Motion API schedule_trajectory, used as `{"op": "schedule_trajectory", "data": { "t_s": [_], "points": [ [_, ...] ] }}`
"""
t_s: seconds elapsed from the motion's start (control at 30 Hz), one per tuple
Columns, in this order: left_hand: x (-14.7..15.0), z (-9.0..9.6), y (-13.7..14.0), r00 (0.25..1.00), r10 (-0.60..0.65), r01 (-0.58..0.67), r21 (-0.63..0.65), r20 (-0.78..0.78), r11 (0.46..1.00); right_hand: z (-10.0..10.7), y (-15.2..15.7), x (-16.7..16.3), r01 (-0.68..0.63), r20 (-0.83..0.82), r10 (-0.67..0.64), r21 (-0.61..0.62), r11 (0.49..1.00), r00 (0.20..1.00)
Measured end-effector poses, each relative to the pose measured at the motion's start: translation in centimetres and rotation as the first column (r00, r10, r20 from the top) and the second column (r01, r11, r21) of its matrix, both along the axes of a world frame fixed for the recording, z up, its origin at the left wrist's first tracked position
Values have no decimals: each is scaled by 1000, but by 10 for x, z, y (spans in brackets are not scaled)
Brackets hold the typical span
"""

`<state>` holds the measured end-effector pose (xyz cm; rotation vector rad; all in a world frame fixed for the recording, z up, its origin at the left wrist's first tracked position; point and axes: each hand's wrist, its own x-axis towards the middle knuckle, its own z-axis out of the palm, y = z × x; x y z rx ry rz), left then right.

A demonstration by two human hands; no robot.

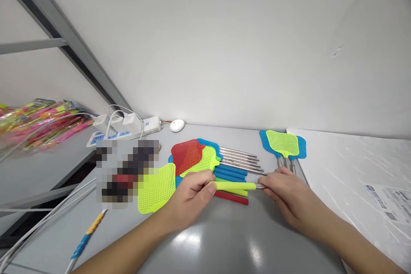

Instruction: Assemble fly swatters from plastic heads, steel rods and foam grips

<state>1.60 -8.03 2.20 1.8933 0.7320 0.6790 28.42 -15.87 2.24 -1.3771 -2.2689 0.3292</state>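
Observation:
A lime-green handle spans the gap between my hands, with a short stretch of metal rod showing at its right end. My left hand is closed around the handle's left end, thumb lying along it. On the rod at the other end, my right hand is closed, its fingers pinching the metal. A lime mesh fly swatter head shows behind my left wrist; whether it joins the held handle is hidden. Behind the hands lies a pile with a red swatter head, blue and lime heads, metal rods and blue handles.
Lime and blue fly swatters lie together at the back right, beside a plastic-wrapped white board. At left are a power strip with plugs, white cables, a white round case, a pixelated patch and bagged colourful items.

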Motion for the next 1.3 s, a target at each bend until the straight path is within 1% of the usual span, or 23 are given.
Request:
{"op": "schedule_trajectory", "data": {
  "t_s": [0.13, 0.23, 0.3, 0.37, 0.43, 0.5, 0.53, 0.57, 0.6, 0.63, 0.7, 0.77, 0.8, 0.87, 0.97, 1.03, 1.1, 1.13, 1.2, 1.27, 1.3],
  "points": [
    [0, -3, -1, 1000, -21, 22, 60, -10, 998, -2, 1, 1, -4, 57, 0, 70, 998, 998],
    [2, -5, -3, 996, -78, 84, 124, -49, 989, -2, 1, -1, -24, 116, 9, 129, 991, 993],
    [5, -6, -6, 987, -128, 146, 204, -98, 968, -3, -1, -6, -50, 139, 28, 161, 986, 990],
    [8, -6, -10, 971, -184, 225, 322, -155, 919, -5, -3, -10, -70, 138, 45, 181, 981, 989],
    [11, -6, -12, 954, -217, 290, 453, -207, 843, -9, -5, -12, -64, 118, 41, 200, 978, 992],
    [10, 0, -11, 946, -203, 313, 559, -252, 768, -12, -6, -11, -41, 80, 24, 217, 975, 997],
    [8, 5, -9, 945, -172, 310, 593, -278, 744, -12, -6, -10, -30, 57, 17, 230, 973, 998],
    [5, 12, -6, 941, -126, 302, 609, -315, 734, -13, -6, -8, -21, 35, 13, 246, 969, 999],
    [-1, 20, -2, 931, -69, 289, 612, -358, 736, -13, -6, -6, -15, 14, 12, 262, 965, 1000],
    [-8, 29, 2, 912, 6, 264, 598, -410, 756, -12, -6, -4, -12, -3, 14, 284, 959, 1000],
    [-27, 45, 7, 848, 142, 197, 552, -511, 810, -11, -6, -2, -14, -15, 20, 329, 944, 1000],
    [-49, 55, 5, 781, 234, 120, 507, -579, 854, -10, -7, -1, -25, -6, 29, 369, 929, 1000],
    [-60, 55, 1, 753, 269, 84, 493, -601, 866, -11, -8, -2, -34, 1, 36, 383, 923, 999],
    [-79, 48, -13, 721, 321, 28, 489, -614, 872, -12, -9, -3, -52, 10, 52, 397, 916, 999],
    [-97, 24, -48, 719, 365, -15, 512, -591, 859, -16, -10, -7, -67, 12, 69, 406, 911, 998],
    [-103, 7, -71, 692, 387, -31, 510, -609, 860, -18, -10, -9, -70, 16, 69, 420, 905, 997],
    [-102, -3, -90, 673, 410, -60, 507, -616, 860, -19, -11, -10, -69, 21, 66, 439, 896, 998],
    [-100, -6, -96, 676, 413, -74, 502, -611, 862, -19, -11, -11, -67, 23, 63, 447, 892, 998],
    [-92, -6, -102, 705, 401, -96, 482, -584, 871, -19, -11, -13, -67, 27, 61, 464, 883, 998],
    [-82, -3, -100, 738, 400, -112, 485, -544, 867, -19, -11, -15, -67, 27, 61, 474, 878, 998],
    [-76, -1, -96, 743, 416, -126, 502, -524, 856, -20, -11, -16, -68, 25, 64, 477, 877, 998]
  ]
}}
